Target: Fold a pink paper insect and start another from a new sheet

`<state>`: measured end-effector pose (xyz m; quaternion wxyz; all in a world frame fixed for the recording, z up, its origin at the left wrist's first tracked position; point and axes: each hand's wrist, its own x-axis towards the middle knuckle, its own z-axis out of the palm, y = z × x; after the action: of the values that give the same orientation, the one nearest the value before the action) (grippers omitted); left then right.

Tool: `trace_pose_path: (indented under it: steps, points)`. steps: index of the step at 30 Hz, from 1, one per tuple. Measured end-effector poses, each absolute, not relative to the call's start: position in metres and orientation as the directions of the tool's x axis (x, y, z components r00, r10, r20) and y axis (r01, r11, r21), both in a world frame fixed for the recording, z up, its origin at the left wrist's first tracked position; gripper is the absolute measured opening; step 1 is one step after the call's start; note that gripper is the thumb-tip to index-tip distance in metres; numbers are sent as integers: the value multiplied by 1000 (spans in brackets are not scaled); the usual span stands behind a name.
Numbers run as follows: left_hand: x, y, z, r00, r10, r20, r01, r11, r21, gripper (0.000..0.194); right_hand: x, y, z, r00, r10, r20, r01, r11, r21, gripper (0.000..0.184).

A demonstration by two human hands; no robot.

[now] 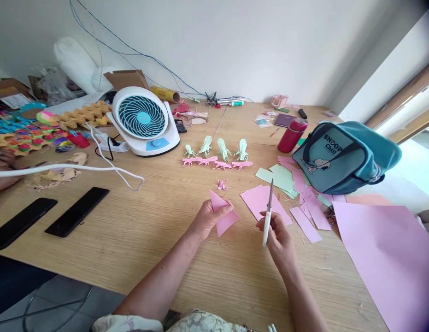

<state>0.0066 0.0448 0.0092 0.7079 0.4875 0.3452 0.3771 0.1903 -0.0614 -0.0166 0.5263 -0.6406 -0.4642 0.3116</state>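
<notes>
My left hand [212, 216] pinches a folded piece of pink paper [226, 222] over the front middle of the table, thumb on top. In my right hand [279, 233] is a pair of scissors [268, 216] with white handles, blades pointing up and away from me; they look closed. Between and beyond my hands lies a stack of pink paper sheets [255, 200]. A small pink folded paper figure [221, 184] sits just past my left hand. Farther back stand a row of pink paper insects [223, 164] and a row of green paper insects [224, 150].
A white fan [145, 120] stands back left, with two phones [78, 212] nearer me. To the right are a red bottle [293, 135], a teal bag [338, 157], green paper pieces [278, 177], pink strips [306, 224] and a large pink sheet [383, 253]. Another person's hand [5, 159] shows far left.
</notes>
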Motion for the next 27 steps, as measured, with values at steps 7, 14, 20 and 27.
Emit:
trace_pose_path:
  steps: [7, 14, 20, 27]
  points:
    - [6, 56, -6, 367, 894, -257, -180, 340, 923, 37, 260, -91, -25, 579, 767, 276, 759, -385, -524, 25]
    - [7, 59, -12, 344, 886, -312, -148, 379, 913, 41, 291, -137, -20, 642, 758, 117, 767, -638, -74, 39]
    - [7, 61, -13, 346, 882, -320, -173, 395, 902, 49, 298, -146, -15, 622, 781, 50, 781, -624, 36, 37]
    - [8, 62, -19, 344, 885, -313, -158, 383, 910, 50, 318, -132, -16, 638, 770, 17, 767, -633, -110, 40]
